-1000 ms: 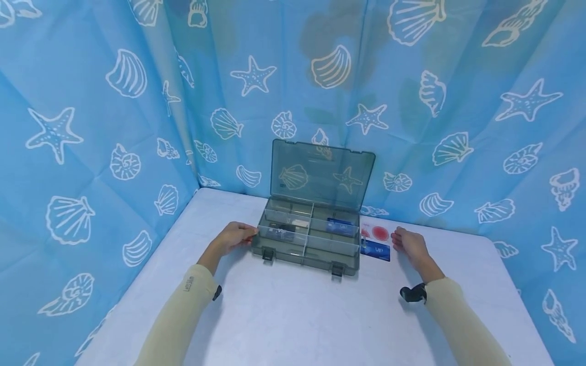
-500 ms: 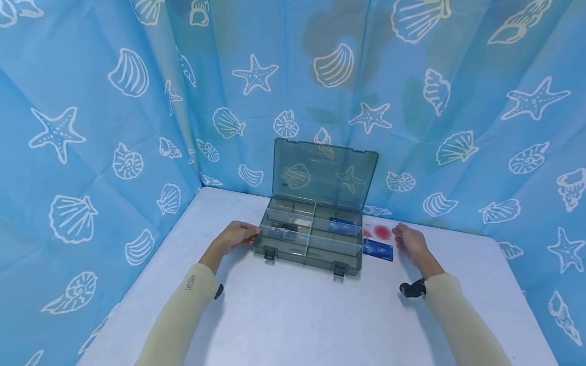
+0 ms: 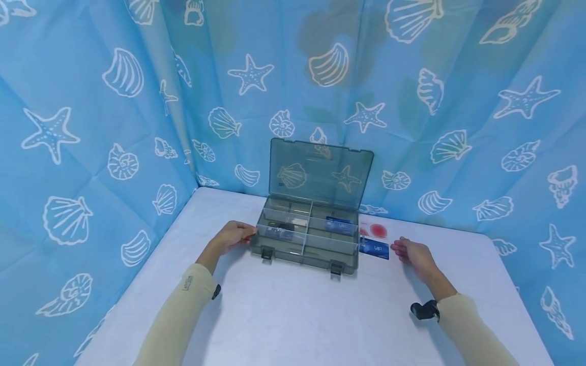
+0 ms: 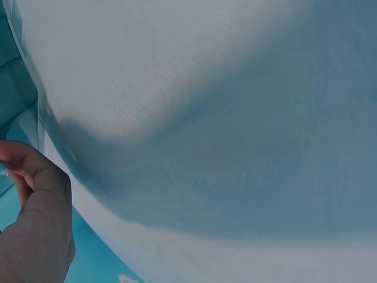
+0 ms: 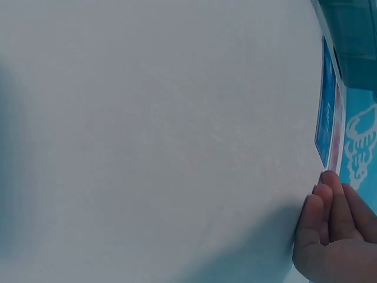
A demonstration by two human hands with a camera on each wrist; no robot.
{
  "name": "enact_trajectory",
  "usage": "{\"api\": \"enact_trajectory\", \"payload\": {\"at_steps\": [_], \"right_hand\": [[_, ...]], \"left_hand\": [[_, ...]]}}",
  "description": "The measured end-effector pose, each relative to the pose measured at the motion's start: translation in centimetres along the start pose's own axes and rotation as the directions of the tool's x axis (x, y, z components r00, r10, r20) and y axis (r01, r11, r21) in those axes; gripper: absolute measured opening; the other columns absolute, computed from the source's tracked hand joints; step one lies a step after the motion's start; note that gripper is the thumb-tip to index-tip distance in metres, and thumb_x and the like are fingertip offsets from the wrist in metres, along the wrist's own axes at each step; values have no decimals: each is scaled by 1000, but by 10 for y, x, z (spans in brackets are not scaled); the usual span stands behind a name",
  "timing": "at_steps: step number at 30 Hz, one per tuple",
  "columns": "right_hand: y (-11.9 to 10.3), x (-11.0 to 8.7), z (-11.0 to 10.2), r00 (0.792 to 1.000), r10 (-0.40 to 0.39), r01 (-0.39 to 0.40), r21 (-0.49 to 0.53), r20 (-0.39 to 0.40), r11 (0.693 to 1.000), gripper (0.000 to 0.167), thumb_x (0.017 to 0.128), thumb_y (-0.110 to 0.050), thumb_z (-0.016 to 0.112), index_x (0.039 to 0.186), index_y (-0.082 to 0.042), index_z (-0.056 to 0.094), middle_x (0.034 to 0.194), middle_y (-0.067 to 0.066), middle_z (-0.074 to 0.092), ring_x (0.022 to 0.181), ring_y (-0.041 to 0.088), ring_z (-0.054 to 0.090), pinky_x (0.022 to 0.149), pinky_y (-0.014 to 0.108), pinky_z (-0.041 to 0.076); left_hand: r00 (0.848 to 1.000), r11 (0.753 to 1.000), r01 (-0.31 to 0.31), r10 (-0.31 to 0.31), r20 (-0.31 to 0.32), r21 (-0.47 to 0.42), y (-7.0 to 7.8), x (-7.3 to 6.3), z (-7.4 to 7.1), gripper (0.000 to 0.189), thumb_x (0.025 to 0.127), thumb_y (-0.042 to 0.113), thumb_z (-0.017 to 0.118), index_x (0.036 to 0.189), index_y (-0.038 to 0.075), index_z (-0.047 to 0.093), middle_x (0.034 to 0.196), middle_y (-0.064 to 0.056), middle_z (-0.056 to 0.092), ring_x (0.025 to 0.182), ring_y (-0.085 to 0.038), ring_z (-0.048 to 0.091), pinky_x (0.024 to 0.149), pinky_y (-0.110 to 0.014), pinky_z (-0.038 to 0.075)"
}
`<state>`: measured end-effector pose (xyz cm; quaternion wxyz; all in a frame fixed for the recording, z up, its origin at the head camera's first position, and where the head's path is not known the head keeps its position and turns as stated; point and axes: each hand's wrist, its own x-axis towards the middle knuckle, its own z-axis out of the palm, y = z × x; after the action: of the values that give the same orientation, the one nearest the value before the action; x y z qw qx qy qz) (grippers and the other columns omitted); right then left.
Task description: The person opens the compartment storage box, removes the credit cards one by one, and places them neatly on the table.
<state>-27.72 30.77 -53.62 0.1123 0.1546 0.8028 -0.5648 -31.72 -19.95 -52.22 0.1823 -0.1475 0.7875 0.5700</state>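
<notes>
A grey see-through compartment box (image 3: pixel 329 252) stands on the table with its lid (image 3: pixel 320 173) raised. My left hand (image 3: pixel 232 237) holds the box's left side at the edge; in the left wrist view the fingers bend and the box is mostly out of frame. Inside lie a dark VIP card (image 3: pixel 280 231) on the left and a blue card (image 3: pixel 339 224) on the right. Beside the box's right wall, a blue VIP card (image 3: pixel 374 248) lies in front of a white card with red circles (image 3: pixel 378 231). My right hand (image 3: pixel 416 256) is just right of the blue card, fingers loosely bent, holding nothing.
The white-covered table (image 3: pixel 311 315) reaches back to a blue curtain (image 3: pixel 293 76) printed with shells and starfish. Two latches (image 3: pixel 336 268) hang at the box's front. A white piece (image 3: pixel 299 222) lies in a left compartment.
My right hand has moved toward me, from beside the red-circled card to beside the blue VIP card. My left hand stays at the box. The head view has shifted slightly.
</notes>
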Motion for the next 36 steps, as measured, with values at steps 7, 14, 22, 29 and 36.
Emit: {"api": "enact_trajectory", "payload": {"at_steps": [7,14,22,29,36], "right_hand": [[-1,-6,6,1000,-1,1,-16,-5,1000,58,106,-40,28,145,2,39,143,19,49,133,32,43,102,31,43],[-1,-4,10,1000,20,-20,-5,-16,1000,61,105,-44,30,144,0,41,144,19,47,137,34,38,95,22,46],[19,29,3,1000,20,-21,-57,-19,998,65,104,-51,27,147,-4,40,142,11,51,135,34,39,107,44,38],[7,10,6,999,32,-35,-77,-30,996,60,104,-47,35,148,-6,40,146,13,46,134,34,39,102,37,42],[-3,-10,13,982,-189,180,-454,26,873,66,89,-18,71,145,-2,40,142,23,46,113,37,53,91,46,51]], "left_hand": [[1000,1000,-6,6,4,-13,1,-1,0,32,96,21,63,120,1,60,110,-14,60,92,-23,60,76,-28,54],[1000,1000,1,-1,3,-14,1,-2,1,31,97,21,63,120,1,60,110,-14,60,92,-23,60,76,-27,54],[1000,1000,1,-1,1,-15,1,0,1,29,97,21,63,119,2,60,110,-14,60,92,-23,60,75,-27,54],[1000,1000,-22,22,11,-22,0,2,0,29,97,21,63,119,2,61,109,-14,60,91,-22,60,76,-28,53],[999,999,-24,25,21,-33,0,-1,0,31,97,19,62,121,-1,61,109,-14,60,91,-22,60,76,-28,54]]}}
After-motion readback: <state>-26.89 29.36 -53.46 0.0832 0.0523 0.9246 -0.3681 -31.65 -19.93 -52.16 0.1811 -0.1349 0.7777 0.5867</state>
